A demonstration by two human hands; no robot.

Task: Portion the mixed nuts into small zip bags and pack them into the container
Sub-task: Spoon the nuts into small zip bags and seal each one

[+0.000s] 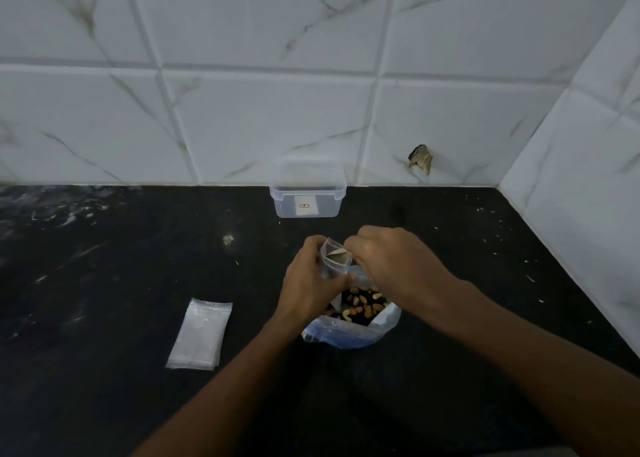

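Note:
My left hand (311,280) grips a small clear zip bag (334,259), upright with its mouth open, above the big bag. My right hand (388,259) has its curled fingertips at the small bag's mouth; what they hold is hidden. Below both hands sits an open plastic bag of mixed nuts (360,306) with cashews, almonds and dark pieces showing. A clear plastic container (308,193) without a lid stands at the wall behind, a white label on its front.
A flat stack of empty small zip bags (201,335) lies on the black counter (104,266) to the left. White marble tiles form the back wall and the right wall, meeting in a corner. A chipped hole (420,162) marks the back wall.

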